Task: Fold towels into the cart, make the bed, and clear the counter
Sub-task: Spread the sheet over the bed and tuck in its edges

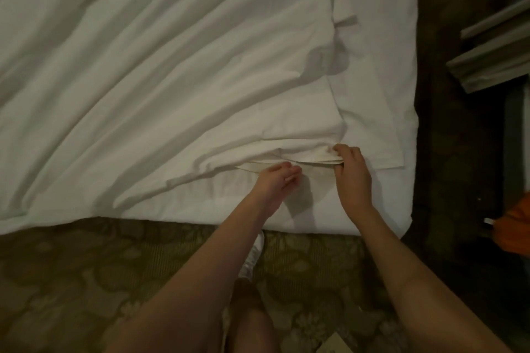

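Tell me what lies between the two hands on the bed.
In the head view, only white bedding: the layered sheet edge that the right hand pinches runs toward the left hand, above bare sheet.

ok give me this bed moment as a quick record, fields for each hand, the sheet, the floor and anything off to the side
right hand: right hand pinches the layered edge of the sheet
left hand: left hand hovers beside that edge, fingers relaxed, holding nothing
sheet: white, wrinkled, spread over the bed
floor: patterned carpet
side: orange cloth at right edge
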